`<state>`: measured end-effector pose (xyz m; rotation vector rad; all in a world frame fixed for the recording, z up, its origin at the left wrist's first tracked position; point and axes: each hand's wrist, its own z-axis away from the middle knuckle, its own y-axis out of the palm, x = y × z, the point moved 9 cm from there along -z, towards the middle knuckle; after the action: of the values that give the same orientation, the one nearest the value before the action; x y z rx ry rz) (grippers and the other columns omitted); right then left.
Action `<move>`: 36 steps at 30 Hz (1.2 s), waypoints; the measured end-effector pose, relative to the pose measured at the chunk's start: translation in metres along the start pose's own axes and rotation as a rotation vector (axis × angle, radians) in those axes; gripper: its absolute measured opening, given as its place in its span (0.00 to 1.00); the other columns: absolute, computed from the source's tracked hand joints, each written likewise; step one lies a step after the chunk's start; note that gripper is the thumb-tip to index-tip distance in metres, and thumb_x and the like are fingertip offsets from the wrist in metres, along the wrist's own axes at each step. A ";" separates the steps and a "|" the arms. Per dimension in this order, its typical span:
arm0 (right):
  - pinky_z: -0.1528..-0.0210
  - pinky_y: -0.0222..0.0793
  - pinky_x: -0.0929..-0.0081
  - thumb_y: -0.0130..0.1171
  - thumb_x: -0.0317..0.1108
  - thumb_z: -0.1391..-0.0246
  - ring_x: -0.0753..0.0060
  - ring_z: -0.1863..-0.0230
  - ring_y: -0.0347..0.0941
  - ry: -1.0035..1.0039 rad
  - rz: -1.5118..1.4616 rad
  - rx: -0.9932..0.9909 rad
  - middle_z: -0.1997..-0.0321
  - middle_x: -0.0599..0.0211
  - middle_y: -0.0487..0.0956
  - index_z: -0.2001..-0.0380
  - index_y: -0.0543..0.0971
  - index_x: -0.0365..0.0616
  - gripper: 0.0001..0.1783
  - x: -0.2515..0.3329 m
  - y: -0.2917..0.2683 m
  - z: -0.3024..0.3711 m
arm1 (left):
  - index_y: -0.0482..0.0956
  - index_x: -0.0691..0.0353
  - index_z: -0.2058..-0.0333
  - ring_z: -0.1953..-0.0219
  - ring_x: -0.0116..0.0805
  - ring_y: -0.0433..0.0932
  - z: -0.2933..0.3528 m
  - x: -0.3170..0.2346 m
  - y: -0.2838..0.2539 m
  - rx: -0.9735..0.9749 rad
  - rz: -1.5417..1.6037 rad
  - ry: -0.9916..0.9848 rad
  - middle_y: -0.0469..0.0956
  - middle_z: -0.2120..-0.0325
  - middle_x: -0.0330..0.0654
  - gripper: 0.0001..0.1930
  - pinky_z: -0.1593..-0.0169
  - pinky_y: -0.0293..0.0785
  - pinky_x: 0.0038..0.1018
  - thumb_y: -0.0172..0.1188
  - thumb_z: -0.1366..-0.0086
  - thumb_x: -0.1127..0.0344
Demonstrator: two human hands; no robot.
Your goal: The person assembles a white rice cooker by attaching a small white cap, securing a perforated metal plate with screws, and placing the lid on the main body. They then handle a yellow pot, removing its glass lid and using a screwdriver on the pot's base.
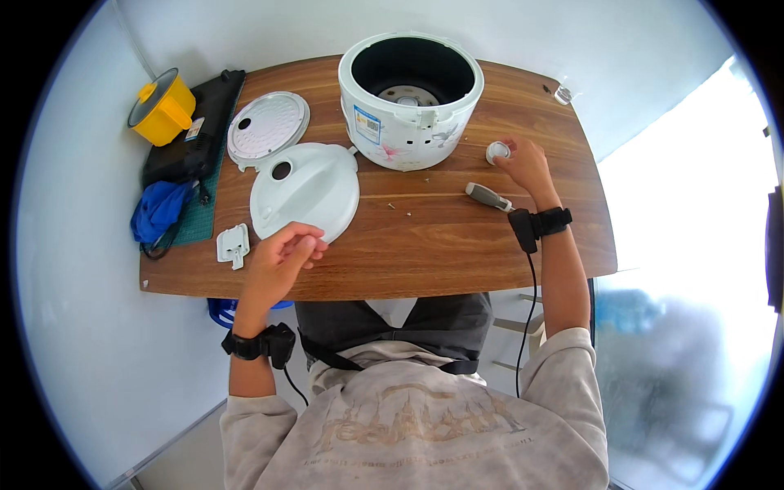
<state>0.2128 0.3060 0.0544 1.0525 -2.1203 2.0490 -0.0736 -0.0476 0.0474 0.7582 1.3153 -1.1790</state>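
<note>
Right hand [527,166] out over the far right of the bench [425,253], thumb and fingertips closed on the edge of a small round white cap [495,153]; that cap sits just right of the white cooker body [404,139], with a grey-handled screwdriver [488,195] just below, its shaft running toward the wrist; and over on the left, the left hand [282,257] hangs by the near edge of the smooth white lid [314,196], fingers curled inward, thumb close to the index; whether those fingers meet or touch the lid, I cannot tell, and nothing shows in their grip; a white bracket [233,243] lies just beside that hand, to its left; now the labels: a blue-bordered sticker [367,125] with a square code is on the cooker's front, left of printed flowers, its text too small to read; a pale tag [194,129] lies by the yellow pot [166,114], unreadable too; and the beige shirt [416,408] carries a brown castle print with upside-down lettering.
</note>
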 end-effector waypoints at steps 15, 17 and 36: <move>0.44 0.71 0.55 0.65 0.43 0.49 0.45 0.45 0.76 -0.071 0.093 -0.007 0.48 0.50 0.81 0.46 0.77 0.48 0.27 -0.005 0.016 -0.002 | 0.79 0.62 0.52 0.61 0.33 0.79 0.055 0.050 -0.169 -0.619 -0.565 0.004 0.82 0.62 0.43 0.13 0.56 0.75 0.28 0.61 0.31 0.63; 0.43 0.70 0.54 0.64 0.43 0.48 0.44 0.43 0.74 -0.090 0.136 -0.040 0.45 0.50 0.79 0.43 0.75 0.48 0.29 0.000 0.015 0.003 | 0.79 0.62 0.51 0.57 0.39 0.79 0.058 0.052 -0.168 -0.653 -0.751 -0.006 0.81 0.59 0.47 0.15 0.52 0.74 0.31 0.63 0.34 0.63; 0.51 0.72 0.56 0.62 0.34 0.45 0.49 0.53 0.76 -0.239 0.042 -0.119 0.51 0.55 0.77 0.49 0.78 0.46 0.19 0.061 0.003 0.081 | 0.72 0.61 0.43 0.46 0.54 0.72 0.035 0.062 -0.137 -0.550 -0.942 -0.113 0.75 0.50 0.52 0.34 0.44 0.71 0.44 0.73 0.45 0.54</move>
<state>0.1991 0.2066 0.0681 1.3037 -2.3595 1.8690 -0.1992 -0.1325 0.0198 -0.3882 1.8511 -1.4215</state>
